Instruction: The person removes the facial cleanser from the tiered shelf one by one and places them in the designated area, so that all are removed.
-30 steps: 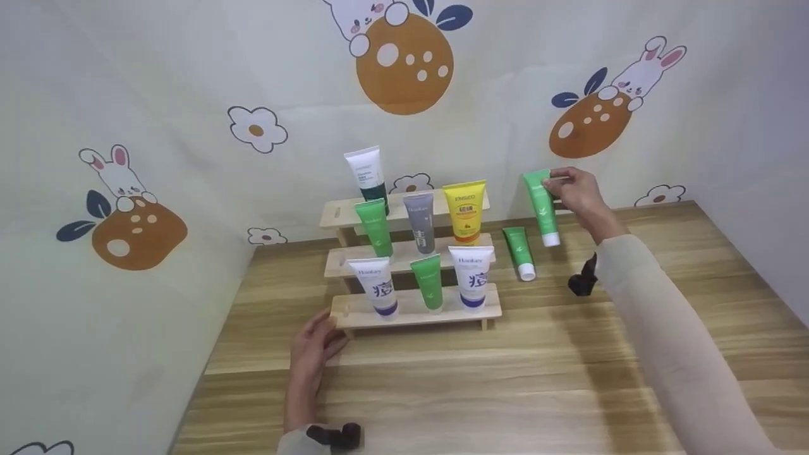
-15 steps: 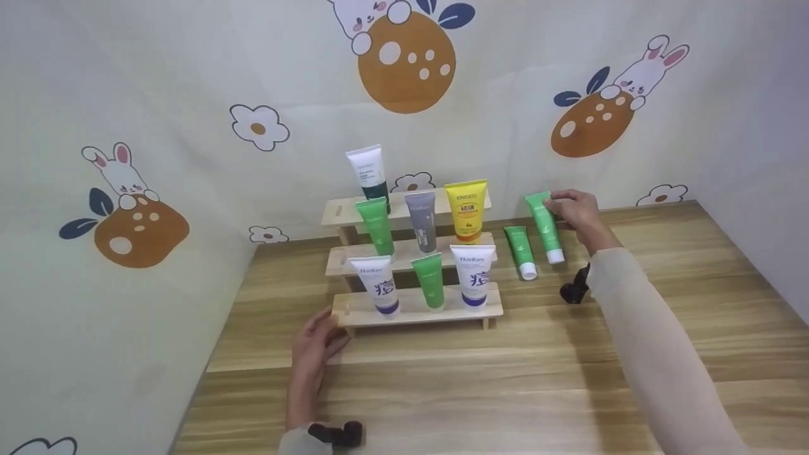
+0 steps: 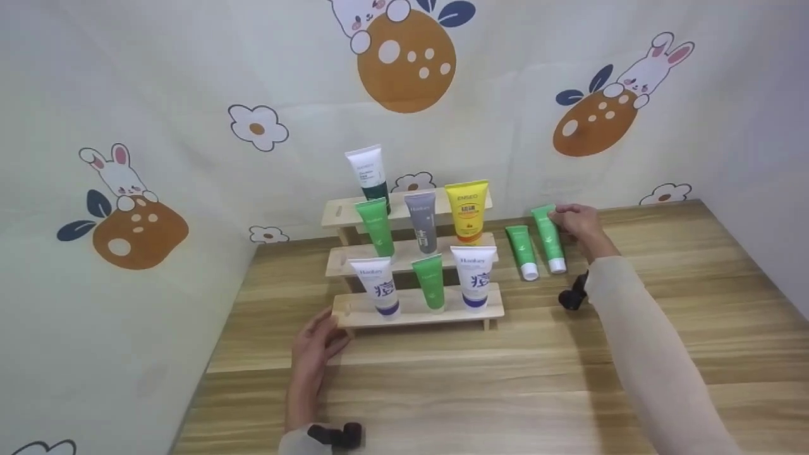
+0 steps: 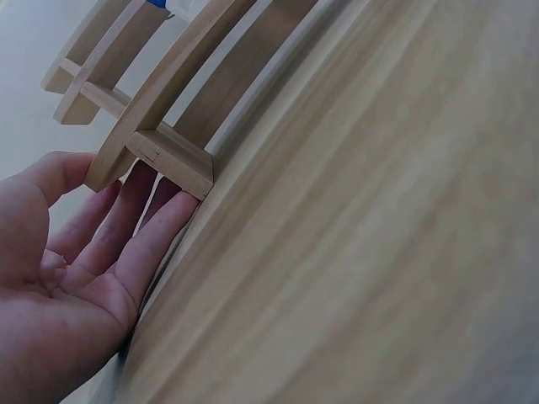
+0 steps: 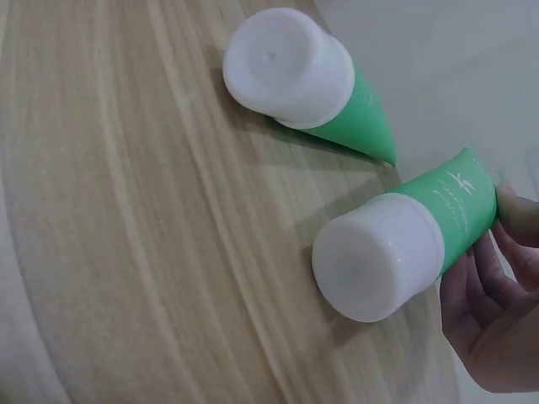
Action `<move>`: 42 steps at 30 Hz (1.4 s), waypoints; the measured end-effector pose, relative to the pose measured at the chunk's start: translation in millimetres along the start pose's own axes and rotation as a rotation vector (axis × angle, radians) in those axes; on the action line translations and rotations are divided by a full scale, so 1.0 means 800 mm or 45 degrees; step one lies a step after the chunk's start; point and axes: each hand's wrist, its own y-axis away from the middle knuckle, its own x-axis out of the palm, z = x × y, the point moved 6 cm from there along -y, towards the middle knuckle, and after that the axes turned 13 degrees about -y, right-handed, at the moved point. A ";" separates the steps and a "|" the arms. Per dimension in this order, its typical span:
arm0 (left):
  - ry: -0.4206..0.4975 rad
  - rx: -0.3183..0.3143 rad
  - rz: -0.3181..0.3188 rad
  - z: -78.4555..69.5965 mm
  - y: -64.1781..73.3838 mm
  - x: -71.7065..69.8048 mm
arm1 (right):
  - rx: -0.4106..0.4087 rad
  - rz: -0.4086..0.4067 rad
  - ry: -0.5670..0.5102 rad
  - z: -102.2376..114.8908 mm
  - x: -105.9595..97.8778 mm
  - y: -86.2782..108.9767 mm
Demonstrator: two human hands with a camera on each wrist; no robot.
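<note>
My right hand (image 3: 583, 229) pinches the flat end of a green squeeze tube (image 3: 547, 240) with a white cap, right of the rack. In the right wrist view the tube's cap (image 5: 370, 257) is at or close to the tabletop while its flat end is raised. Beside it a second green tube (image 3: 521, 251) lies on the table, apart from it. At the lower left, my left hand (image 3: 311, 347) holds the end of the bottom tier of a wooden three-tier display rack (image 3: 404, 319). The left wrist view shows the thumb over that tier (image 4: 160, 109) and fingers beneath.
White tubes with purple bands (image 3: 474, 278) and a green tube (image 3: 431, 284) stand on the bottom tier. Above them are another green tube (image 3: 377, 227), a grey tube (image 3: 422, 221), a yellow tube (image 3: 468, 212) and a white-and-dark-green tube (image 3: 368, 174). A patterned cloth (image 3: 505, 126) hangs behind.
My right hand has lowered the green tube toward the tabletop, next to the lying one. The left hand has stayed at the rack's end.
</note>
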 end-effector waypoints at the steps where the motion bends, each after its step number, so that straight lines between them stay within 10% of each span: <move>1: 0.000 0.001 0.000 0.000 0.000 0.000 | 0.014 -0.008 -0.012 -0.003 0.000 -0.001; 27: 0.009 0.025 0.005 -0.001 0.001 -0.001 | 0.038 -0.060 -0.029 -0.022 0.006 0.000; 34: 0.022 0.009 0.017 -0.001 0.001 0.000 | -0.087 -0.161 0.145 -0.006 0.001 0.018; 42: 0.019 0.001 0.015 -0.001 -0.001 -0.001 | -0.132 -0.085 0.018 0.032 0.003 0.038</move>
